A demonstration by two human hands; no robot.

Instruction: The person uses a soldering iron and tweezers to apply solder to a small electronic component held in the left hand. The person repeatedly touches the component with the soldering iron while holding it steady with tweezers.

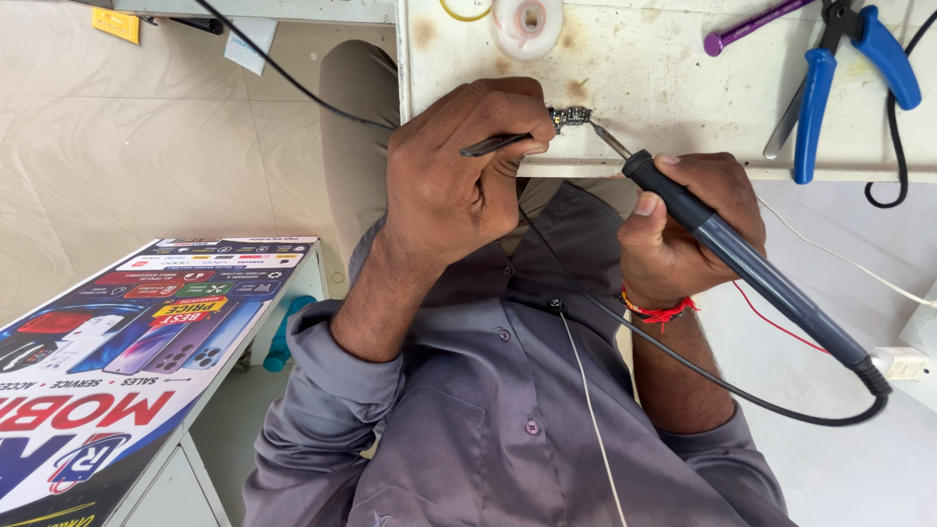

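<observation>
Two hands at work at the edge of a stained white bench, seen from the head cam looking down over a grey shirt. Left hand is curled, fingers pressed together pinching dark tweezers, whose tips reach a small circuit board lying on the bench right at its near edge. Right hand is wrapped shut round the dark handle of a soldering iron, thumb along the barrel; its metal tip angles up-left & meets the board's right side, touching or v. close, can't tell which. Red thread band sits on the right wrist. Black cable runs from the iron's rear end, loops down across the right forearm & shirt. Further back on the bench: blue-handled pliers to the right, well apart from the board; purple tool beside them at top; white spool near the top middle w/ a yellow ring just left of it. White plug at the far right near the iron's cable end. Low cabinet w/ a colourful printed poster on top stands at lower left, on a beige tiled floor.
</observation>
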